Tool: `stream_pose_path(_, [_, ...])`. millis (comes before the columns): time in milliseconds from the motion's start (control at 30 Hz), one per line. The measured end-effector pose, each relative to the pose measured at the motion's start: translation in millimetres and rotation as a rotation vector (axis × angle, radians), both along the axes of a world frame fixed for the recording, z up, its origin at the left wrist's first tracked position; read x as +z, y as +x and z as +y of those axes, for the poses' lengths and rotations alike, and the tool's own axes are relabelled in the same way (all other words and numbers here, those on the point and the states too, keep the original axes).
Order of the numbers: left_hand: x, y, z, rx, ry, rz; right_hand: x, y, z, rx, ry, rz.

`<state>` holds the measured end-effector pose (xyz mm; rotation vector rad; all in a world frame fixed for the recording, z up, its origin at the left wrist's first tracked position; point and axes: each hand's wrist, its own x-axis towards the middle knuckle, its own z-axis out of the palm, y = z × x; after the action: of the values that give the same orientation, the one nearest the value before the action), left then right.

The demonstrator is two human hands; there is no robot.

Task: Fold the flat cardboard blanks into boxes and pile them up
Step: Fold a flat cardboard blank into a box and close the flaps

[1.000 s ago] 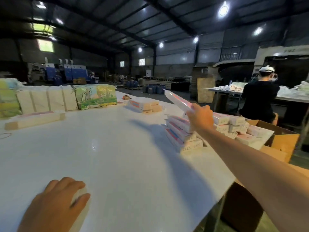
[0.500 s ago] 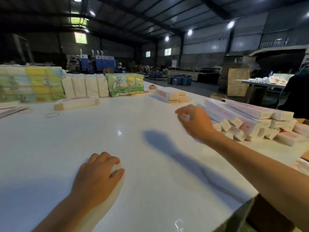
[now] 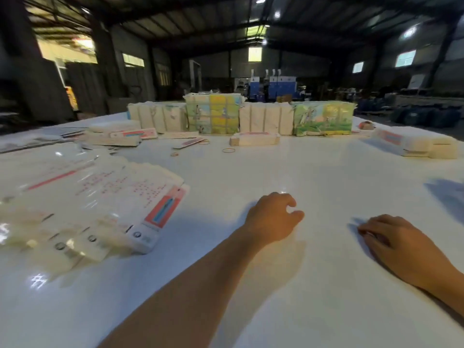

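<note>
Here the fanned spread of flat cardboard blanks (image 3: 105, 204) lies on the white table (image 3: 251, 285) to the left of both hands, and that direction is what the coming move turns on. The left hand (image 3: 272, 218) is the nearer of the two; bare table separates it from the closest blank (image 3: 160, 217), whose near end carries a red and blue printed panel. That blank's long axis runs away from the person, tilted a little to the right as it goes. The left hand holds nothing: its fingers are loosely curled with the thumb apart from them, and whether it rests on the table or hangs just above it cannot be told. The right hand (image 3: 401, 244) lies further right, fingers loosely bent with the tips at the surface, also holding nothing. Judging from this, the next blank would most easily be taken by the left hand reaching leftward.

Counts: two hands; the fan holds many overlapping blanks, too blurred to number. Along the far edge stand four wrapped bundles (image 3: 213, 114), two plain and two with colourful print. In front of them lies one small stack (image 3: 254, 139) of pale card, folded or flat cannot be told, and another pile of card pieces (image 3: 414, 145) sits far right. Three rubber bands (image 3: 228, 150) lie loose in between. More blanks (image 3: 120, 136) are scattered at far left
</note>
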<state>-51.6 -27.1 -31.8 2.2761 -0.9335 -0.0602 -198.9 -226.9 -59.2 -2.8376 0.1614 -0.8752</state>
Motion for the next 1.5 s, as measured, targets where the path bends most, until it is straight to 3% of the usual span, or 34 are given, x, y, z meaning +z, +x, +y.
stream_pose_path(100, [32.5,36.2,41.4,0.214,0.049,0.013,-5.3,3.1,-15.0,0.017,0.034,0.017])
stream_pose_path(233, [51.3,80.4,122.5,0.582,0.376,-0.083,-12.0,7.0,-29.2,0.000,0.015,0.031])
stream_pose_path(333, [35.3,88.1,168.0,0.773,0.618,-0.044,-16.9,7.2,-34.4,-0.014,0.033,0.047])
stream_pose_path(667, [29.5,105.3,170.4,0.858,0.489,0.138,-14.1,4.8,-29.6,-0.138,-0.011,0.100])
stream_pose_path(867, [57.5,92.2,133.5,0.800,0.359,-0.093,1.7,-3.6,-8.9,-0.132,0.028,0.101])
stream_pose_path(967, [64.2,67.3,83.8,0.553,0.186,-0.199,5.8,-7.0,-3.1,-0.128,0.019,0.088])
stream_pose_path(1067, [47.0,24.1,29.8,0.252,-0.002,-0.161,8.4,-7.4,-0.8,-0.138,-0.010,0.128])
stream_pose_path(1200, [7.3,-18.3,-16.1,0.026,0.052,-0.164,7.6,-6.7,-0.5,-0.178,0.026,0.142])
stream_pose_path(1367, [-13.8,-14.8,-19.2,-0.032,0.061,-0.240,4.3,-3.3,-2.3,-0.151,0.077,0.155])
stream_pose_path(1433, [-16.3,-10.7,-14.6,-0.033,0.035,-0.260,9.6,-2.9,-0.4,-0.171,0.257,0.077])
stream_pose_path(1500, [-16.3,-9.1,-11.5,-0.038,0.004,-0.274,17.3,-2.4,0.8,-0.117,0.728,-0.095])
